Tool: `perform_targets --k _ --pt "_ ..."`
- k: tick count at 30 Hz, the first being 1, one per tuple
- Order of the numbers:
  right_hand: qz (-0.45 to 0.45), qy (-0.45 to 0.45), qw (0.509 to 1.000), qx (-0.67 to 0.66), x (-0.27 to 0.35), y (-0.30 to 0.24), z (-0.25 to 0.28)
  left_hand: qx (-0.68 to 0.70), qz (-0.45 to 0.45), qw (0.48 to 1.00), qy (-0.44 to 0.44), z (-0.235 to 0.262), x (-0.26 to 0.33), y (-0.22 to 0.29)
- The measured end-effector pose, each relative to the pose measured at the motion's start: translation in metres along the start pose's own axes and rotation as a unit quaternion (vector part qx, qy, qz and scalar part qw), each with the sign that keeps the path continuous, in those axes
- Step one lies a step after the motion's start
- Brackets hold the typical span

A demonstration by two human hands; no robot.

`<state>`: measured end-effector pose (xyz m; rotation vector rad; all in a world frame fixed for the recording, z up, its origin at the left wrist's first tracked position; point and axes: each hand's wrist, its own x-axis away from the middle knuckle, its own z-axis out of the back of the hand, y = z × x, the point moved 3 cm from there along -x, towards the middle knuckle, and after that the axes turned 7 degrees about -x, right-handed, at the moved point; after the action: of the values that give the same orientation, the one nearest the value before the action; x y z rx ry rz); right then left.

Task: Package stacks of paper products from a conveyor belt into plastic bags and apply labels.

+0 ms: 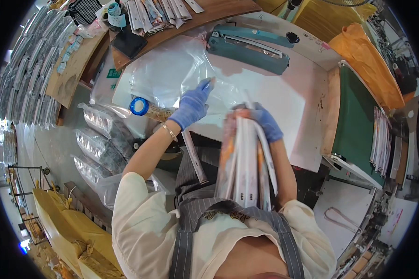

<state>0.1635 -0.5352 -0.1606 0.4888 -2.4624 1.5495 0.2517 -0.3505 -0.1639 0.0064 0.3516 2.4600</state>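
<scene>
Bundle of long printed packets [244, 160], gripped in the right hand [268, 123] before the apron [187, 223].
The left hand [193, 106] is over clear plastic [160, 76]; whether it pinches any, I cannot tell. The step seems to be handling packets beside plastic; the next move calls for keeping them aligned. A teal long-armed device [249, 50] lies beyond.

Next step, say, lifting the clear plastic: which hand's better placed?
Left, I'd judge: the left hand is at the clear plastic, while the right hand is occupied with the bundle of long packets.
</scene>
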Motion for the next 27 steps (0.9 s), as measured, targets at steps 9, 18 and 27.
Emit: perform_targets --k 9,18,27 --pt "0.082 -0.108 0.990 -0.026 -0.047 0.041 -0.036 -0.002 -0.162 0.979 0.120 -0.011 0.086 0.025" --pt "0.041 0.080 0.986 -0.140 0.103 0.081 0.014 0.089 -0.229 0.963 0.114 -0.028 0.115 0.104" --pt "0.033 0.226 0.961 -0.152 0.128 0.103 0.059 0.429 0.296 0.849 0.086 -0.065 0.187 0.019"
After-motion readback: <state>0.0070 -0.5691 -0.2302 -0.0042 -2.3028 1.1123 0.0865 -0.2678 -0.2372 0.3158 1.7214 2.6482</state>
